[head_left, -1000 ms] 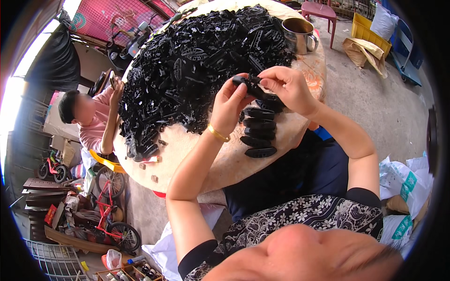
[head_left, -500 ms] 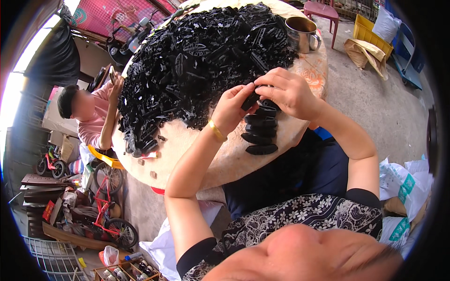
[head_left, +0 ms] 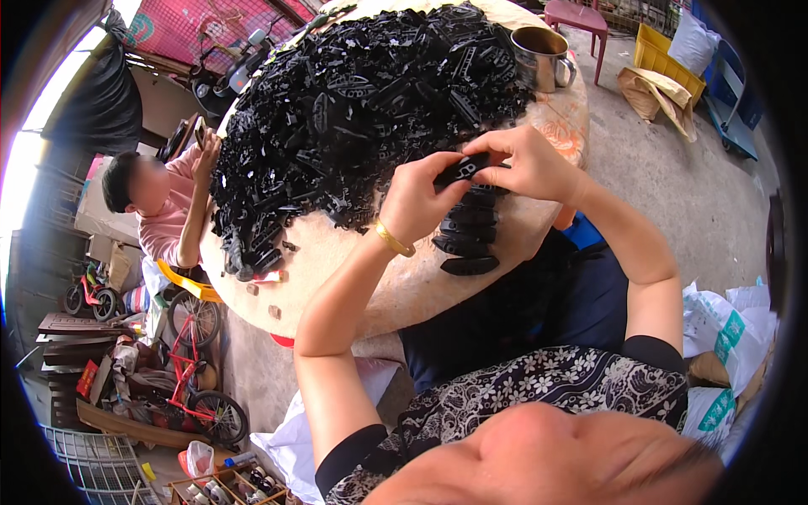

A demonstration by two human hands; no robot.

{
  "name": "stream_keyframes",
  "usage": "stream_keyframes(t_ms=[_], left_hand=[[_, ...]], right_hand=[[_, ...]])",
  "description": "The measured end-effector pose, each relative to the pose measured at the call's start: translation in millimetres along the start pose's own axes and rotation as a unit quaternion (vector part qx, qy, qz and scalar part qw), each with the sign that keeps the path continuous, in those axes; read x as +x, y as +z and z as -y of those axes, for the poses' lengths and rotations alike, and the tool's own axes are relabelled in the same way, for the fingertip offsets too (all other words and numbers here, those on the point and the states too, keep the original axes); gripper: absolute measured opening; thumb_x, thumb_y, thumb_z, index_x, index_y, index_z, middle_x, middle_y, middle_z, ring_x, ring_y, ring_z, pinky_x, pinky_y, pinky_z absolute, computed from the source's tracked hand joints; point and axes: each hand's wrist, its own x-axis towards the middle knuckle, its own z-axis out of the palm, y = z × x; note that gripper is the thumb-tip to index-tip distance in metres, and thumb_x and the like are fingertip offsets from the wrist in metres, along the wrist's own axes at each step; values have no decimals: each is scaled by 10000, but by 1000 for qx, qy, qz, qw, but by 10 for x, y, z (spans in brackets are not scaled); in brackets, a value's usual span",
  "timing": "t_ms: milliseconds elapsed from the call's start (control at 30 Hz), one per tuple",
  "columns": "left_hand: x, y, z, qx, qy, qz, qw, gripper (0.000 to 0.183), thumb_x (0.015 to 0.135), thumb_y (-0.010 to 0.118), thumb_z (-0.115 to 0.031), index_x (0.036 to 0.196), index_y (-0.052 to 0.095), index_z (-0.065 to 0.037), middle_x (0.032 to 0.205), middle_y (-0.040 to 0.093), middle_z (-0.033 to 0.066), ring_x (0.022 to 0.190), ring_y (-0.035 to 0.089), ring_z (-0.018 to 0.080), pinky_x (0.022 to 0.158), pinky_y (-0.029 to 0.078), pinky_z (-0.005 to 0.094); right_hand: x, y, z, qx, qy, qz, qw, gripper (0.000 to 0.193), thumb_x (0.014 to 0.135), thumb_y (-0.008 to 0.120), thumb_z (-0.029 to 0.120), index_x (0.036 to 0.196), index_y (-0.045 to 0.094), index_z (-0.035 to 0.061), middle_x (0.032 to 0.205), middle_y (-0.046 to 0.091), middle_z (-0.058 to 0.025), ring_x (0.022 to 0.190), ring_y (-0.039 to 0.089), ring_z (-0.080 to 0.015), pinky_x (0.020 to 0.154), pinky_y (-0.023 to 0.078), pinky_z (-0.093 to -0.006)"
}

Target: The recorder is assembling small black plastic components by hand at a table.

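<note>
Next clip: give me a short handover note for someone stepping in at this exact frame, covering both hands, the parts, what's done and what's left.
Left hand and right hand: together pinching one black plastic piece above the table.
Finished row: similar oval black pieces lie in a neat line on the round table, right under the hands.
Big pile of loose black parts covers the far half, so most remains unsorted.
Metal mug stands at the pile's right edge.
Another person sits at the table's left side.

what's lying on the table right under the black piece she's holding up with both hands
Beneath the black piece, pinched between the left hand and right hand, a row of similar black parts lies on the round table. The hands cover the row's far end.
</note>
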Motion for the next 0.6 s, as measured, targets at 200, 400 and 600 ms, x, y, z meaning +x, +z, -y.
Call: stream_keyframes(t_ms=[200,400,600], left_hand=[[31,24,-22,50,51,20,997,352,760,687,-61,1094,611,20,902,669,130,731,637,147,652,517,253],[90,89,50,189,147,103,965,353,749,727,-234,1042,662,-47,973,634,138,908,564,285,854,447,376],[681,78,215,280,143,-69,947,210,742,642,-81,949,682,-82,1008,636,98,960,551,285,839,452,359]], right_hand=[[16,-141,-169,70,8,30,997,283,768,716,148,1000,649,-1,772,662,-109,703,621,-112,640,493,-248],[113,-258,-548,-57,91,-44,993,255,811,693,246,947,681,31,796,674,-87,701,621,-121,645,481,-264],[109,68,-740,-234,69,-36,969,253,730,723,299,818,668,69,804,632,-112,808,619,-298,706,494,-395]])
